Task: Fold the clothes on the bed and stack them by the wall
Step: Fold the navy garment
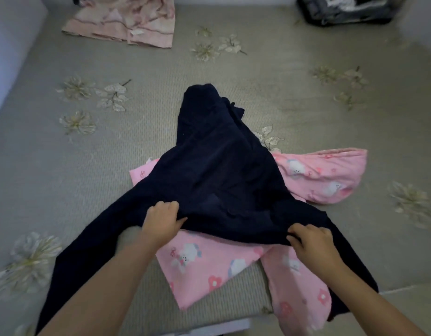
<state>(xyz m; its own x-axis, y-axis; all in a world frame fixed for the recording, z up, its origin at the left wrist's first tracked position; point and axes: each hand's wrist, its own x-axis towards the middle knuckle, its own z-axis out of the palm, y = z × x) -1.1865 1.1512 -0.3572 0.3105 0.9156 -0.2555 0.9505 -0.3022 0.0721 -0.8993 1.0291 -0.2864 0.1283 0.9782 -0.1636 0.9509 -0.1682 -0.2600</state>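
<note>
1. Both forearms were bare and reached forward from the bottom edge, the left from bottom left and the right from bottom right.
2. Left hand (162, 223) was back-up, its fingers (169, 206) curled closed and pinching cloth, with the thumb pointing inward toward the right.
3. Right hand (311, 243) was also back-up, its fingers (298, 232) bent and clamped on a fold, knuckles raised.
4. The hands sat well apart, at roughly the same reach, the left slightly farther forward.
5. Both wrists were fairly straight, in line with the forearms.
6. The elbows were out of frame.
</note>
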